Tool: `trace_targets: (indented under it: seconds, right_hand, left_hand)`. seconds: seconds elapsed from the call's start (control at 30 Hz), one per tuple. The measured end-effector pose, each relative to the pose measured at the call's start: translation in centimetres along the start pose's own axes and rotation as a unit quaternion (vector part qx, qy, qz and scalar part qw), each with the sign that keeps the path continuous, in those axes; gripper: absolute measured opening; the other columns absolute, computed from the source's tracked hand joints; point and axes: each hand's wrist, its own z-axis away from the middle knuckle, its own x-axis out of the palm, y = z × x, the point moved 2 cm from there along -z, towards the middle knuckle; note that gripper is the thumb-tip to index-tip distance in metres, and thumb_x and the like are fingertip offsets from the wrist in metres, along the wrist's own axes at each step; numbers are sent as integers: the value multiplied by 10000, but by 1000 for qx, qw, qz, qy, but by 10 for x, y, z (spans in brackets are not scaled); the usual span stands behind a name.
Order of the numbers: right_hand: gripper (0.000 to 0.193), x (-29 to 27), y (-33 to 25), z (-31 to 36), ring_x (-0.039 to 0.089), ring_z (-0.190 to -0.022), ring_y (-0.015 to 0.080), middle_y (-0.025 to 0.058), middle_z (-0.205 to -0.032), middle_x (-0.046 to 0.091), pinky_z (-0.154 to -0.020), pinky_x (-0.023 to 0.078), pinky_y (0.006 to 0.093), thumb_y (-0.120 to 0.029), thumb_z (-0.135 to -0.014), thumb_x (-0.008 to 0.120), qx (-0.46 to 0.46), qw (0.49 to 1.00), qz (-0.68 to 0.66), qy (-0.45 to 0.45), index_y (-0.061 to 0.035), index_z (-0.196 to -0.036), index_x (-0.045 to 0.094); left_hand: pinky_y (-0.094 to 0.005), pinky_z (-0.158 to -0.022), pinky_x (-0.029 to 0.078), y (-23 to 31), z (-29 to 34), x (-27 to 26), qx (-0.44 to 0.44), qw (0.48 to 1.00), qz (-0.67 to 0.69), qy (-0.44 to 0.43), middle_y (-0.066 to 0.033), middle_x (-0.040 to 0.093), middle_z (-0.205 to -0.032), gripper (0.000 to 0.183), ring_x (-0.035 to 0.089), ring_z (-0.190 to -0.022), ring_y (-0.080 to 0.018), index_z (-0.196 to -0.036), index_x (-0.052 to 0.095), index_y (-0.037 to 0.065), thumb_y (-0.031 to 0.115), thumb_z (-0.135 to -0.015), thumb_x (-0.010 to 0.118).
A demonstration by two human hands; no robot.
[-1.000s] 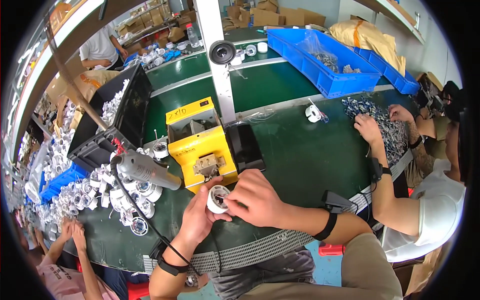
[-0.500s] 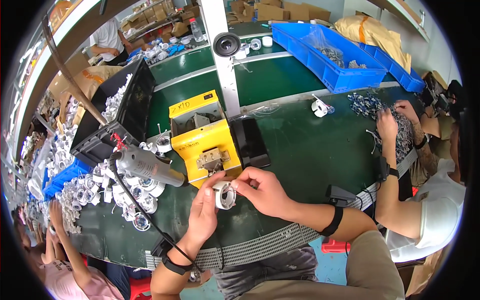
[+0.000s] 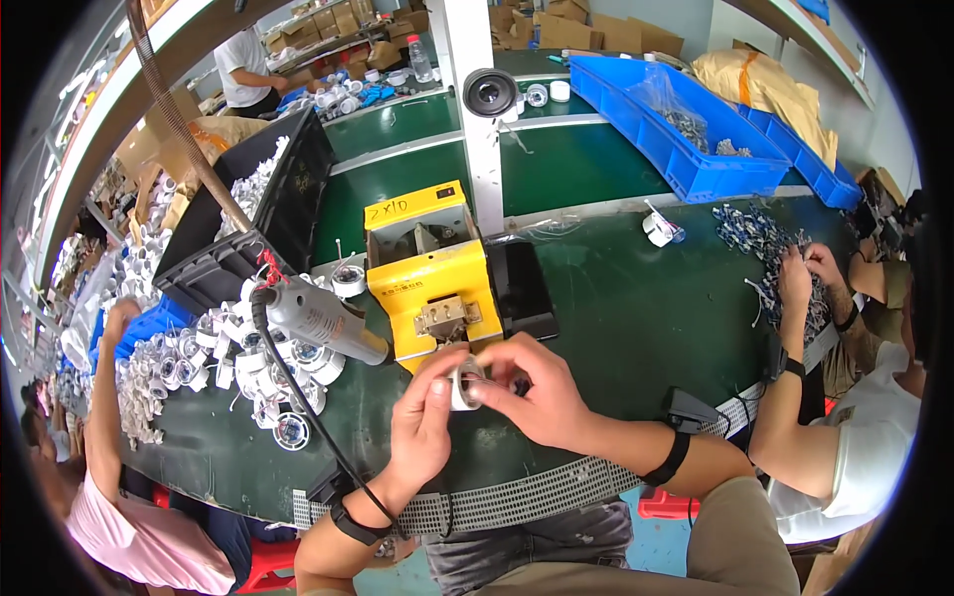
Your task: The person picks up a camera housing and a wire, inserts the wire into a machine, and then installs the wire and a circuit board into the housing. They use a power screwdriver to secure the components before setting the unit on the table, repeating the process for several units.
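Just in front of the yellow machine (image 3: pixel 429 288), my left hand (image 3: pixel 423 417) grips a small white ring-shaped housing (image 3: pixel 462 389) between thumb and fingers. My right hand (image 3: pixel 542 397) is closed at the housing's right side, its thumb reaching to the opening. A small dark piece shows by the right fingers, too blurred to name. What lies inside the ring is partly hidden by the fingers. Left of the machine, a grey metal cylinder with a hose (image 3: pixel 323 323) lies tilted across a heap of similar white housings (image 3: pixel 273 382).
A black crate (image 3: pixel 288 189) of white parts stands at the back left. Beyond the post (image 3: pixel 484 149), a blue bin (image 3: pixel 686 164) holds bagged parts. One white housing (image 3: pixel 657 229) sits apart on the green table (image 3: pixel 616 318). Co-workers sit on both sides; the right one handles wired pieces (image 3: pixel 760 243).
The view has shifted, so the scene sits further right. My right fingers have moved closer over the ring, which is turned more side-on. The left co-worker's arm reaches further up toward the blue bin.
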Motion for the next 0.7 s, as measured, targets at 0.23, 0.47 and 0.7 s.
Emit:
trace_targets:
  seconds: [0.23, 0.47, 0.7]
  right_hand:
    - [220, -13, -6, -7, 649, -768, 173, 89, -926, 624, -645, 523, 288, -46, -742, 743, -216, 963, 160, 19, -32, -941, 652]
    - [187, -19, 6, -12, 632, -747, 114, 72, -907, 643, -585, 476, 216, -43, -831, 688, -96, 985, -95, -109, -12, -1015, 677]
    - [232, -12, -8, -1, 644, -716, 129, 78, -881, 639, -591, 508, 232, 4, -770, 729, 38, 989, -123, -72, 1, -993, 665]
  left_hand:
    - [-329, -982, 391, 4, -2, -3, 33, 991, 107, 73, -157, 488, -1315, 326, 504, -1155, -215, -1226, 510, 1, 223, -1012, 403]
    - [-392, -1028, 360, 15, -6, 10, 38, 976, 210, -50, -168, 404, -1386, 541, 426, -1255, -261, -1431, 252, 55, 144, -958, 500]
    - [-380, -1059, 316, 13, -3, 13, -7, 961, 252, -109, -152, 347, -1433, 532, 380, -1294, -248, -1455, 233, 36, 143, -980, 447]
